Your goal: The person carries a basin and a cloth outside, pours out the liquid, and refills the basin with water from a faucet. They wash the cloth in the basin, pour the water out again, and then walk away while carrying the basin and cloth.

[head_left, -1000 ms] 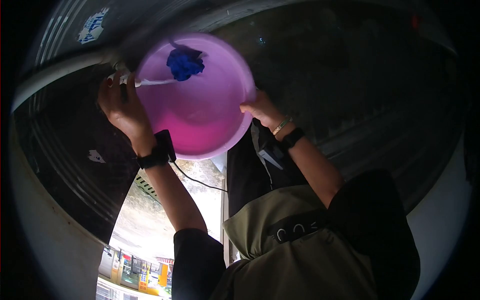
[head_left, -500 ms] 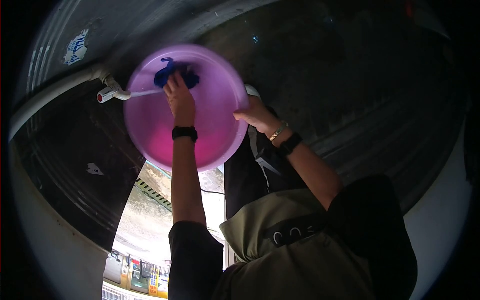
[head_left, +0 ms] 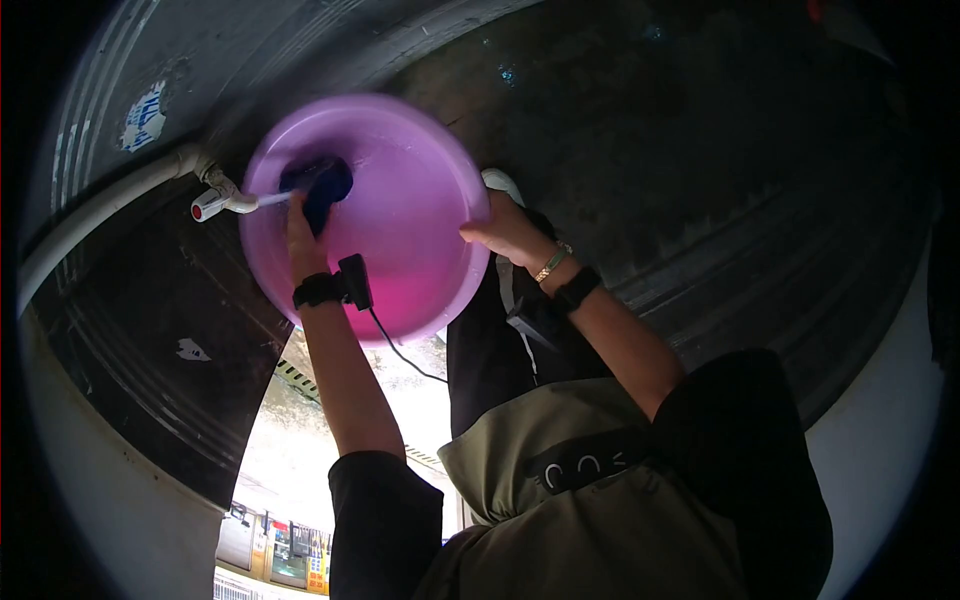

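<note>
A pink-purple plastic basin [head_left: 400,130] is tilted beneath a running tap [head_left: 225,198]. Inside its left part is a bunched dark blue cloth [head_left: 325,185], with water from the spout streaming onto it. My left hand [head_left: 303,240] grips the cloth; some of its fingers are hidden behind the fabric and the stream. On the basin's right rim, my right hand [head_left: 505,232] is closed, thumb on the inner side and the other fingers out of sight underneath.
A pale pipe [head_left: 110,210] curves along the left to the tap. Dark panels stand behind it. Below the basin are my dark trouser leg [head_left: 485,340] and a white shoe [head_left: 500,182]. A black cable [head_left: 400,355] hangs from the device on my left wrist.
My left hand has moved left and toward me with the cloth, its wrist turning so the black device shows. The basin has shifted slightly left; my right hand keeps its hold.
</note>
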`<state>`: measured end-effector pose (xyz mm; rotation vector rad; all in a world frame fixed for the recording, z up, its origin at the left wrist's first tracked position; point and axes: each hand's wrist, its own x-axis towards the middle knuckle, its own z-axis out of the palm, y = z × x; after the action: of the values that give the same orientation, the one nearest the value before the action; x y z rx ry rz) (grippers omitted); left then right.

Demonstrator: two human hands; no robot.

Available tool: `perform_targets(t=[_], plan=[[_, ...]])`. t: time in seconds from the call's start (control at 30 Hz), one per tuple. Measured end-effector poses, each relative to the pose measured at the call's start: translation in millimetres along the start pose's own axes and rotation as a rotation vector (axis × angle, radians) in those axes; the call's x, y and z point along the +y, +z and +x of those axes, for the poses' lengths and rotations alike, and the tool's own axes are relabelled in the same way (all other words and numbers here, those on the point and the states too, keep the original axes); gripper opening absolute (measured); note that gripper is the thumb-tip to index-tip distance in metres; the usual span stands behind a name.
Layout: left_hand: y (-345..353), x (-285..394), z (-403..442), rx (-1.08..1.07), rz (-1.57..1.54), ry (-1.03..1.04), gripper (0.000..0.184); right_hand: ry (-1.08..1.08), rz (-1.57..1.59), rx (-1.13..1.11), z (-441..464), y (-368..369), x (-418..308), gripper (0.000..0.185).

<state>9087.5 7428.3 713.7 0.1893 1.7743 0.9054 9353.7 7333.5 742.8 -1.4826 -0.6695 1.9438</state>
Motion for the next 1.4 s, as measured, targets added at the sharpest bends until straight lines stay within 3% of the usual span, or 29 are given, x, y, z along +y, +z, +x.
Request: perform_targets(t=[0.07, 0.13, 0.27, 0.33, 0.47, 0.53, 0.67, 0.73, 0.77, 0.9, 0.97, 1.1, 1.4], plan=[[-1.8, -5.8, 2.4, 0.039, -0.06, -0.005, 0.033, -0.007, 0.019, 0.001, 0.9, 0.8, -1.4, 0.024], [-10.7, -21.7, 17.2, -0.124, -0.33, -0.044, 0.037, -0.018, 0.037, -0.002, -0.5, 1.4, -6.9, 0.025], [-4.0, -14.6, -2.9, -0.184, -0.651, -0.163, 0.044, 0.037, 0.013, -0.015, -1.1, 0.8, -9.7, 0.026], [-0.2, -12.0, -11.1, -0.393, -0.875, -0.177, 0.056, 0.063, -0.008, -0.016, 0.0, 1.1, -6.8, 0.026], [5.9, -15.4, -14.1, -0.428, -0.911, -0.157, 0.057, 0.053, 0.028, -0.014, -0.2, 1.1, -4.3, 0.025], [2.4, -27.8, 6.4, -0.287, -0.997, -0.044, 0.052, 0.057, 0.024, -0.018, -1.6, 2.2, -6.6, 0.024], [0.8, -31.3, 14.9, -0.228, -1.08, -0.03, 0.049, 0.045, 0.08, 0.01, -1.1, 4.5, -7.8, 0.022], [3.1, -26.4, 3.1, -0.28, -1.121, -0.23, 0.049, 0.025, 0.102, 0.02, 0.4, 5.9, -3.1, 0.02], [6.1, -25.8, -3.8, -0.28, -1.122, -0.228, 0.049, 0.038, 0.104, 0.015, 1.4, 5.5, -1.1, 0.02], [12.6, -30.3, -20.8, -0.225, -0.975, -0.169, 0.042, 0.032, 0.11, 0.023, -0.7, 7.3, 7.1, 0.02], [5.7, -41.6, -7.9, 0.012, -0.663, 0.082, 0.041, 0.032, 0.103, 0.024, -3.1, 8.3, 3.3, 0.02], [-1.8, -41.5, -20.0, -0.116, -0.806, 0.018, 0.041, 0.033, 0.117, 0.013, -2.3, 7.2, 8.9, 0.019], [-12.7, -52.0, -27.2, -0.096, -0.949, 0.119, 0.053, 0.042, 0.098, 0.042, 1.3, 4.9, 10.9, 0.02]])
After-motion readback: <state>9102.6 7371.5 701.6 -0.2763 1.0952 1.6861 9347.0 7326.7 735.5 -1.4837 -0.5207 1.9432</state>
